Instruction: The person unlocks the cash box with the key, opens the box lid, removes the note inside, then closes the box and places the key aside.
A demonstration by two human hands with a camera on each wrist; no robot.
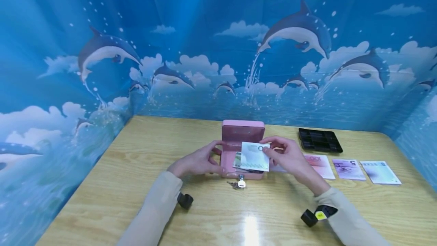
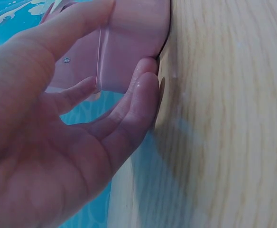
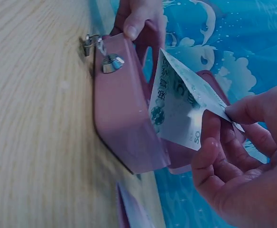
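Observation:
A pink cash box (image 1: 252,176) stands on the table with its lid (image 1: 243,123) raised. My left hand (image 1: 202,158) grips its left side, thumb at the front corner and fingers along the side wall. Above the box, my right hand (image 1: 285,156) pinches a pale green banknote (image 1: 254,158) between thumb and fingers. In the right wrist view this banknote (image 3: 176,109) is bent and shows a printed 50. Another greenish note (image 1: 237,159) shows behind it inside the box; the rest of the inside is mostly covered. Keys (image 1: 234,185) hang from the front lock (image 3: 112,63).
To the right of the box lie a red-pink banknote (image 1: 319,165), a purple one (image 1: 349,169) marked 5, and a pale blue one (image 1: 380,172). My right hand partly hides another note. A black compartment tray (image 1: 319,140) sits behind them. A dolphin-printed curtain (image 1: 205,48) borders the table.

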